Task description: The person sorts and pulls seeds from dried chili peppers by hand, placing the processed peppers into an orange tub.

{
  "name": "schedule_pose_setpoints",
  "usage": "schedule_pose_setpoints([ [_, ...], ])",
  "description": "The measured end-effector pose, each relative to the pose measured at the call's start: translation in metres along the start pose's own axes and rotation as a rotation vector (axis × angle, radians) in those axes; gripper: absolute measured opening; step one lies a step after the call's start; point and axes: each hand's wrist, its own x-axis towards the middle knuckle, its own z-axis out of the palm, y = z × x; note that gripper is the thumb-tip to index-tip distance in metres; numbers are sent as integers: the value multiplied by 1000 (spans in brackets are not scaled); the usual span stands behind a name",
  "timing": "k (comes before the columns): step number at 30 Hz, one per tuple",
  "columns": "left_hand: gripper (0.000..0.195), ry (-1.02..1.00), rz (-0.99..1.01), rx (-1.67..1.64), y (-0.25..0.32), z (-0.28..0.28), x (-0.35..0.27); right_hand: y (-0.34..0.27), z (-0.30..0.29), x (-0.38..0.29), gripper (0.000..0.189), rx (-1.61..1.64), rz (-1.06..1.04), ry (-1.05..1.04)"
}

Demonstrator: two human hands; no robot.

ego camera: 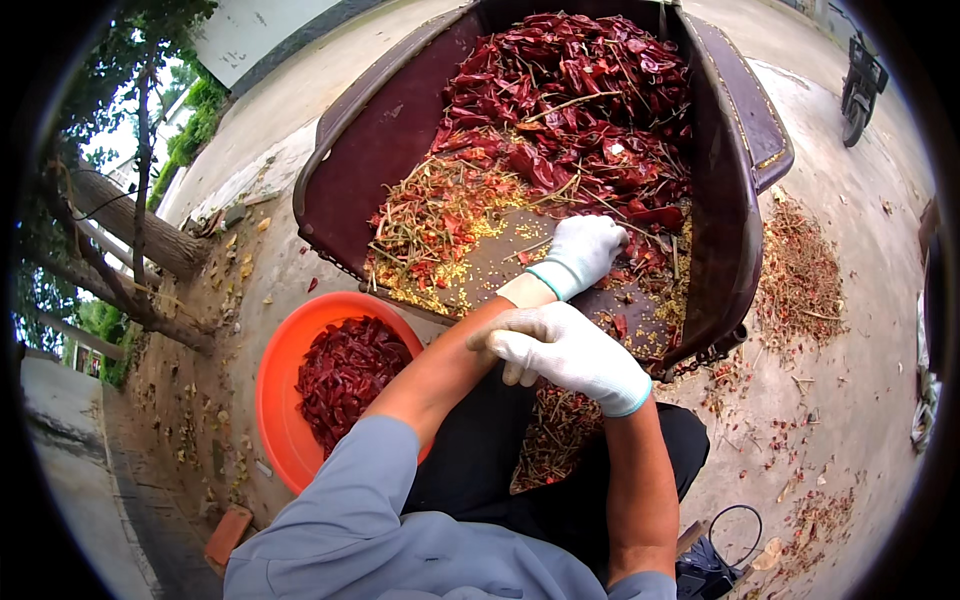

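My left hand (586,255), in a white knit glove with a teal cuff, reaches over the bed of a dark maroon metal cart (724,150). Its fingers are curled near loose dried red chili peppers (570,82); their undersides are hidden, so I cannot tell what they hold. Across my left forearm lies my right hand (574,349), gloved the same way, its bent fingers apart and touching the bare skin. A heap of stems and pepper scraps (431,225) with yellow seeds lies at the bed's left front. Beside my left arm, an orange plastic basin (274,397) contains dark red pepper pieces (349,375).
Stems and debris (562,431) lie between my knees. Another scrap pile (799,274) is on the concrete right of the cart. A brick (228,534) sits at lower left, tree trunks (142,217) lean at left, and a two-wheeler (861,90) stands far right.
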Motion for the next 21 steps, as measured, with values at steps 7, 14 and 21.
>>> schedule_pose_setpoints([
  [7,27,78,-480,-1028,-30,-68,-72,2,9,3,24,34,-343,697],
  [14,27,-34,-512,-1248,-20,-132,-118,27,11,19,60,-824,-403,909],
  [21,34,58,-449,-1308,-28,-124,-102,35,15,28,32,-708,-460,1074],
])
